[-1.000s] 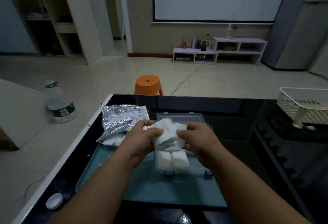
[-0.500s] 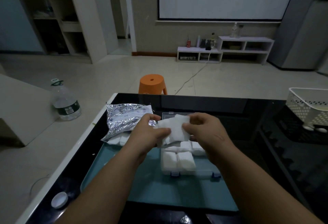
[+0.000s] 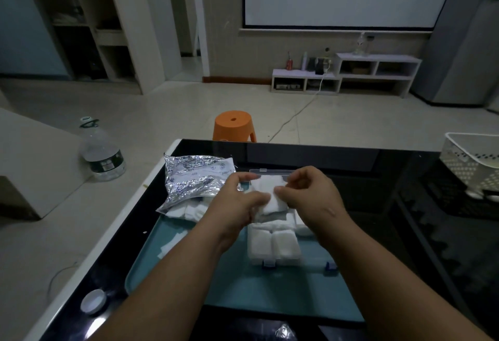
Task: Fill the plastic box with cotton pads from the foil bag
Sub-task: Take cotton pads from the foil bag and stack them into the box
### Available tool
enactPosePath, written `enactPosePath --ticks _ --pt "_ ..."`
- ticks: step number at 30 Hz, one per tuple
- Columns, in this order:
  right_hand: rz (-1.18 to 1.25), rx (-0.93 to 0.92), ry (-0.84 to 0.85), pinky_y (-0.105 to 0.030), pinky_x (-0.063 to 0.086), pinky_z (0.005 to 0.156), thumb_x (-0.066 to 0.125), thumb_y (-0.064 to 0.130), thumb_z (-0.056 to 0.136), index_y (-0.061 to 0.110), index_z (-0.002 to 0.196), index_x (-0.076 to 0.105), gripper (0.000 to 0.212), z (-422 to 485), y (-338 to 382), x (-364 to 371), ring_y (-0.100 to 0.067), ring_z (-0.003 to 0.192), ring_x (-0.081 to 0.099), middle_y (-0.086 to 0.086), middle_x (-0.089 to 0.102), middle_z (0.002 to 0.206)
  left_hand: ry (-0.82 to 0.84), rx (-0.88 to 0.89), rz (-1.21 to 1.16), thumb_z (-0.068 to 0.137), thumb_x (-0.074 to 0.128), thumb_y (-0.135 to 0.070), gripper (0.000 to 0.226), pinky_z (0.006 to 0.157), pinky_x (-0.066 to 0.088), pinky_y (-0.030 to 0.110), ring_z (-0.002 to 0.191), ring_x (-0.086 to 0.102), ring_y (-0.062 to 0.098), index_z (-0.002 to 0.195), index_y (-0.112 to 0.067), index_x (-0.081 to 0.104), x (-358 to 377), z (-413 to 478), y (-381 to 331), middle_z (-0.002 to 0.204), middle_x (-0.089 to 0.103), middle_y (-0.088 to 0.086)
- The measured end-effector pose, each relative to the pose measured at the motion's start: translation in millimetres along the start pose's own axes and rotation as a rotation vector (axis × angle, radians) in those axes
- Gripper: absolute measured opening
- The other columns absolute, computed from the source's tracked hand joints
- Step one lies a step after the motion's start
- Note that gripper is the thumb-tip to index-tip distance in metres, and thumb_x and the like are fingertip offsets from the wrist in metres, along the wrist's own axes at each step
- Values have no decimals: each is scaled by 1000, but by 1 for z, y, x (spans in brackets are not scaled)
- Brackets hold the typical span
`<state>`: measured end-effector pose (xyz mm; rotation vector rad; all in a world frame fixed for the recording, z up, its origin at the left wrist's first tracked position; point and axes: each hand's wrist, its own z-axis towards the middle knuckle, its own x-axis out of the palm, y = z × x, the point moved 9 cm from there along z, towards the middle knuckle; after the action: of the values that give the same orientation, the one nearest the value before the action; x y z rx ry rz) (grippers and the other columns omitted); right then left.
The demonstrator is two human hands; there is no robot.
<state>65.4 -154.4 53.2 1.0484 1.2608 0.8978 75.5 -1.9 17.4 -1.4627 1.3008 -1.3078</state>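
Observation:
A clear plastic box [image 3: 274,259] sits on a teal tray [image 3: 243,286], its lid open at the back, white cotton pads packed in its near compartments. My left hand [image 3: 237,203] and my right hand [image 3: 310,194] together pinch a small stack of cotton pads [image 3: 271,196] above the box's far part. The crumpled foil bag [image 3: 194,178] lies at the tray's far left corner, with more pads [image 3: 186,211] spilling from its mouth. One loose pad [image 3: 172,243] lies on the tray's left side.
The tray rests on a black glossy table [image 3: 405,205]. A white bottle cap [image 3: 93,301] lies near the table's left edge. A white perforated basket [image 3: 472,162] stands at the right. On the floor are a water bottle [image 3: 101,151] and an orange stool [image 3: 234,125].
Both hands have kept hold of the pad stack above the box, shifting it slightly toward the far side; my fingers have regripped its edges. The camera tilted a little.

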Motion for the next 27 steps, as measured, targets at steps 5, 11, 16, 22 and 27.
enactPosePath --ticks 5,11,16,22,27 --pt "219 235 152 -43 57 86 68 21 86 20 109 52 28 -1 -21 18 -27 97 65 -11 60 110 -110 11 -120 82 65 2 33 69 57 38 79 68 28 107 -17 56 -12 6 3 105 69 17" --pt "295 290 194 -31 61 64 68 9 87 23 107 46 32 -8 -19 26 -30 87 70 -17 57 111 -92 0 -150 82 66 -2 33 82 53 47 87 66 31 111 -15 58 -7 10 10 108 69 19" --pt "479 344 173 -35 62 66 66 1 87 15 114 43 38 -12 -16 30 -33 85 72 -25 56 113 15 -104 -488 80 54 -56 65 93 49 46 108 63 33 125 -9 60 8 10 21 121 66 19" --pt "513 400 264 -35 61 66 64 -1 89 7 111 47 29 -16 -16 40 -33 91 71 -20 61 119 168 -149 -669 77 64 -45 75 75 59 38 102 65 34 132 4 50 21 7 22 123 61 25" --pt "195 323 276 -33 60 61 71 16 87 9 116 44 41 -18 -13 33 -26 77 73 -15 66 100 180 -153 -686 77 62 -23 63 80 57 40 98 64 32 133 4 49 19 5 25 108 64 22"
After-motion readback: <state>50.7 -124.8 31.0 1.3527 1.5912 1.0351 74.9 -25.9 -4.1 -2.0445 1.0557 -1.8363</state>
